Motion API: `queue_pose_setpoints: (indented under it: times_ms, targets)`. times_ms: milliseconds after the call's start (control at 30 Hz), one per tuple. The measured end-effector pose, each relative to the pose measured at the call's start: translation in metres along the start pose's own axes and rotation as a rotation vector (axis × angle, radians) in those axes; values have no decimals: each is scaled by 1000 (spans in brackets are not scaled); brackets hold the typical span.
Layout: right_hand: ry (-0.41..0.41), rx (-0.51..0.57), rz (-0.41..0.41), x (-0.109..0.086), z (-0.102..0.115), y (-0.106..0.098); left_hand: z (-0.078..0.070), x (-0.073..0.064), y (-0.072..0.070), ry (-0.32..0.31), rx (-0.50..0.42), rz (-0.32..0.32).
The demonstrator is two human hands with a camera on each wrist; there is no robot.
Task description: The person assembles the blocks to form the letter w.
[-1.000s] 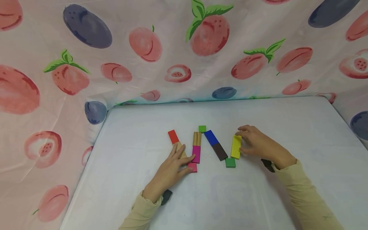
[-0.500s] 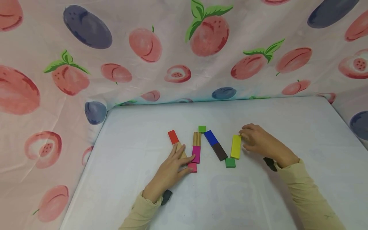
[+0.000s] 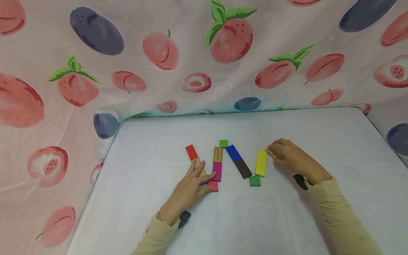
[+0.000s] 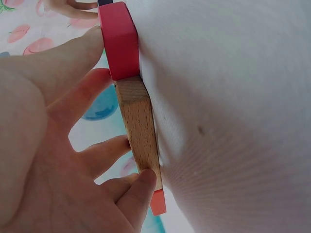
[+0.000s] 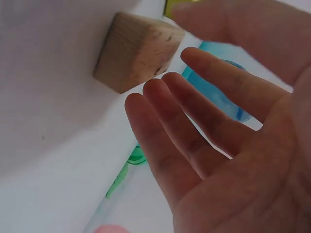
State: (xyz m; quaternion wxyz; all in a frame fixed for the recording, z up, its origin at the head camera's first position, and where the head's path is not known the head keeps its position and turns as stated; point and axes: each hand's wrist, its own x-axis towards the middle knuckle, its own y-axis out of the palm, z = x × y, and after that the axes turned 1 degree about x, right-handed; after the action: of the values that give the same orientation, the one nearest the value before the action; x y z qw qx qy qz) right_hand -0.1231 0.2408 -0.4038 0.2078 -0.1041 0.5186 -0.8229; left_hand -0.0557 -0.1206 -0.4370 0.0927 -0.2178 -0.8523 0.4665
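Observation:
My left hand (image 3: 188,189) rests with spread fingers by the left slanting bars. In the left wrist view its thumb is at a pink-red block (image 4: 120,43), and one fingertip lies on a plain wooden block (image 4: 141,131). A magenta block (image 3: 217,171) lies under its index fingertip in the head view. My right hand (image 3: 291,157) is beside another wooden block (image 5: 138,53), right of the yellow block (image 3: 261,163). In the right wrist view its fingers are loosely extended, fingertips near the wooden block and not curled round it.
Flat blocks form a zigzag on the white tabletop (image 3: 127,177): red (image 3: 191,152), striped wood (image 3: 218,154), light green (image 3: 224,143), blue (image 3: 234,153), dark brown (image 3: 243,168) and green (image 3: 255,181). A fruit-print cloth (image 3: 159,21) hangs behind the table.
My right hand has drawn off the yellow block, slightly to the right, and the wooden block beside it now shows more. My left hand stays in place.

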Motion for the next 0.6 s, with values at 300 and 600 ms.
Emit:
queue_pose_setpoints:
  times_ms: [300,600]
  targets:
    - [-8,41,-19,-1,-8,4,1,0,0,-6,-3,5]
    - [27,68,-34,-2,-9,5,0,1,0,1,4,2]
